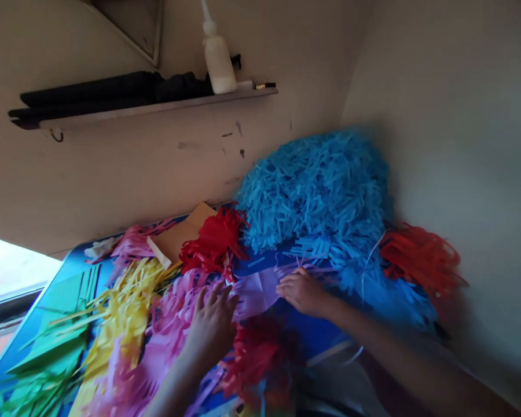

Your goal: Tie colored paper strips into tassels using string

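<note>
Lying fringed, pale lilac paper [257, 293]

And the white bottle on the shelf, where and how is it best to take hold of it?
Probably around the bottle's wide body, from the front: it stands upright, the nozzle on top is thin, and the wall is behind.

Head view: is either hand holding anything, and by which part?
The right hand is at the right part of the lavender paper, the left hand by its left end; whether either grips it cannot be told.
</note>
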`<state>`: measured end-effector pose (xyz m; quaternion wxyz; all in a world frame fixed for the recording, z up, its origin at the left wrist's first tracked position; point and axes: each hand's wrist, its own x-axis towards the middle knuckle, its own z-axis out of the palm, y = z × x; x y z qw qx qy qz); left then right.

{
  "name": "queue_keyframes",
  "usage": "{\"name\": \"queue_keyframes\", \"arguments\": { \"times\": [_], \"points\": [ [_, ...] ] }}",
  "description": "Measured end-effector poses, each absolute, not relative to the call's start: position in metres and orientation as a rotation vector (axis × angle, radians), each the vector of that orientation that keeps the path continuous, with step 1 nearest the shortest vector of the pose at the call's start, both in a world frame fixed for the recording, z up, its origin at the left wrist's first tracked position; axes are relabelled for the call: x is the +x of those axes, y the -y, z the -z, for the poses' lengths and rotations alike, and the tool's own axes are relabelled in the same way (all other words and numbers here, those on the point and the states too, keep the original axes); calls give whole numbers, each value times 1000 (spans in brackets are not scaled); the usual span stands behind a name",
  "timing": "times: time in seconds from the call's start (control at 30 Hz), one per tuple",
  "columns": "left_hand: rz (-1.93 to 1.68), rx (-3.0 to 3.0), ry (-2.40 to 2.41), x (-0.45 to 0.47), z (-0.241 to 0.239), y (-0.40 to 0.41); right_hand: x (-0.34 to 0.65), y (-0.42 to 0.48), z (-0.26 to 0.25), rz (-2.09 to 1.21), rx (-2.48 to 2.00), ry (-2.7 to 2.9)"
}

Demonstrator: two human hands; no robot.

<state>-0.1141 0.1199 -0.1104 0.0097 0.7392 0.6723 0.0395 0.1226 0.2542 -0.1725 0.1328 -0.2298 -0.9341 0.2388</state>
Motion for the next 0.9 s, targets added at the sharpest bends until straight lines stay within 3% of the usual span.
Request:
{"name": "queue_keyframes", "arguments": {
  "times": [0.1, 0.33, 0.57, 0.9],
  "points": [
    [-298, 2267, -1944, -91, 109, -128, 119, -258, 164, -638, -726, 2754],
    [-273, 1865, -2048, -86, 139, -166, 104, -272, 153, -675, -1061, 2723],
    [-123, 1652, -2213, -101, 146, -187, 87, -278, 161, -563, -1367, 2643],
    [62, 1610, -2297, -94, 138, -199, 86, -282, 170, -529, -1441, 2621]
  ]
}}
